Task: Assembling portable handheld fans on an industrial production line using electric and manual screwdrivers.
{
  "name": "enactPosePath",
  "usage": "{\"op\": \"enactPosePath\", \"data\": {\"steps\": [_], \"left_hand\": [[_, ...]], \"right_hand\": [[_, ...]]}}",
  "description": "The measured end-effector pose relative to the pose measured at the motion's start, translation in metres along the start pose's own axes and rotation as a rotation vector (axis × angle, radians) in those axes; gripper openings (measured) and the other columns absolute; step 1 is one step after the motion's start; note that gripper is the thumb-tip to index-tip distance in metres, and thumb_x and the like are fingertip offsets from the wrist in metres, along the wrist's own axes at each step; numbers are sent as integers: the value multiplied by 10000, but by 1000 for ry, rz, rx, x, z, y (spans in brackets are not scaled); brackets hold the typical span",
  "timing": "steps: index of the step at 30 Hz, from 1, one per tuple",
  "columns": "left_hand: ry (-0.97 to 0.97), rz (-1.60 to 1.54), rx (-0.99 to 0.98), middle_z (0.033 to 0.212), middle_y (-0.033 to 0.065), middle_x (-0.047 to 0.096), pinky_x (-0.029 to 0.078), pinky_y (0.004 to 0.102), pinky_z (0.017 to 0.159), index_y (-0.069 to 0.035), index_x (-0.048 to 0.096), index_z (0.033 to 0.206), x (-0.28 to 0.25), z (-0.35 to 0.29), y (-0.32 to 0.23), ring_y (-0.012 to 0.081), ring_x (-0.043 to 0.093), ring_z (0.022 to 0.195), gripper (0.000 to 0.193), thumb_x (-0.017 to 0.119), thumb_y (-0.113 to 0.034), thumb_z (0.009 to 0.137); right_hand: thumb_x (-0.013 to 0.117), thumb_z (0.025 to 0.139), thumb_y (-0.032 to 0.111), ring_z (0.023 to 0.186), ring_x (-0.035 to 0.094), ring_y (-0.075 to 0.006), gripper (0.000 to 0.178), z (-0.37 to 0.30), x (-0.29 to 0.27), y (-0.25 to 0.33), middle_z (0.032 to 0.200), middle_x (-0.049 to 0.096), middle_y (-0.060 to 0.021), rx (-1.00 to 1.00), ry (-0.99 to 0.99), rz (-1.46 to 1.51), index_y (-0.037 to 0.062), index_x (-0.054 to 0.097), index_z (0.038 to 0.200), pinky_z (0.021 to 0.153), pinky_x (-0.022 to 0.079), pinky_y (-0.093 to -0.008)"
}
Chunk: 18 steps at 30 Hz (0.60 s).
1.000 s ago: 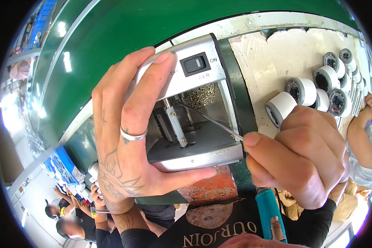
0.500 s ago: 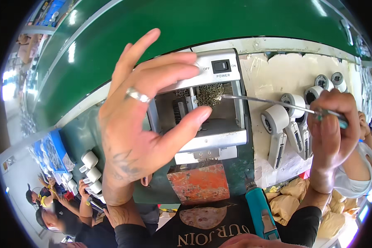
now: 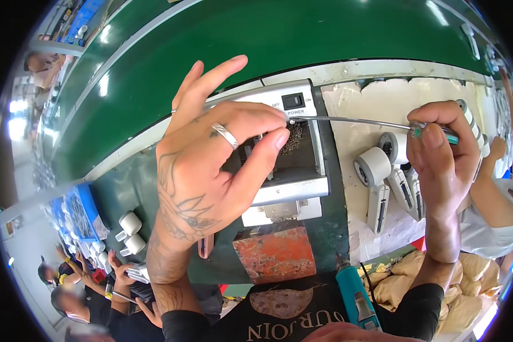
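My right hand (image 3: 444, 154) is closed around the green, see-through handle of a screwdriver (image 3: 353, 120), its long thin shaft pointing left. A tiny shiny piece, perhaps a screw, shows at the tip. My left hand (image 3: 196, 171), with a ring, brings thumb and forefinger together in a pinch right beside that tip; what they grip is too small to make out. Its other fingers stretch up and away. Below the tip, a pile of small dark screws (image 3: 293, 142) lies in the open tray of a silver screw feeder (image 3: 288, 192), partly covered by my left hand.
White round-headed devices with handles (image 3: 374, 166) lie on the worn board to the right. A rusty orange block (image 3: 276, 253) sits before the feeder. Near my body is a teal power screwdriver (image 3: 356, 296). Other people work at both sides; a blue bin (image 3: 82, 212) stands left.
The screwdriver tip has risen out of the screw pile toward the feeder's top edge. My left thumb and forefinger have closed together beside it. My right hand has moved up and slightly left.
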<state>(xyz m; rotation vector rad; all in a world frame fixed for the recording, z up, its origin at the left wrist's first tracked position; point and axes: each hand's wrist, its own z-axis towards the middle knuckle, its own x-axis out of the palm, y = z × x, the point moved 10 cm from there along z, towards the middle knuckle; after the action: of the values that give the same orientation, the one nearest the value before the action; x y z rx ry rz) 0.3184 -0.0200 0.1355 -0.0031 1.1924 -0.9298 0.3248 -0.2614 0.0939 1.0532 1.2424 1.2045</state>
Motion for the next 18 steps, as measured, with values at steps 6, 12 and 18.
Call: {"op": "enactPosePath", "data": {"steps": [6,12,18], "left_hand": [[-64,-107,-269,993,138,773,496,441,1056,-8,738,966,4,10,20,300,663,1225,147,806,-57,845],[-93,-95,-63,965,111,772,492,430,1032,-15,750,1018,-1,19,17,306,650,1231,123,745,-57,903],[-192,235,-68,1212,154,725,481,388,1046,-47,754,1126,-21,27,32,326,642,1235,237,635,-37,921]], "right_hand": [[595,1028,176,589,378,-15,243,12,0,4,722,512,41,-15,-42,-20,-48,634,1115,528,282,-205],[618,1023,165,575,400,-17,211,23,-1,1,697,527,45,-36,-39,36,-23,684,1094,515,294,-213],[595,1038,167,560,390,-35,227,29,-15,2,678,505,36,-101,-110,47,-32,680,1109,514,295,-221]]}}
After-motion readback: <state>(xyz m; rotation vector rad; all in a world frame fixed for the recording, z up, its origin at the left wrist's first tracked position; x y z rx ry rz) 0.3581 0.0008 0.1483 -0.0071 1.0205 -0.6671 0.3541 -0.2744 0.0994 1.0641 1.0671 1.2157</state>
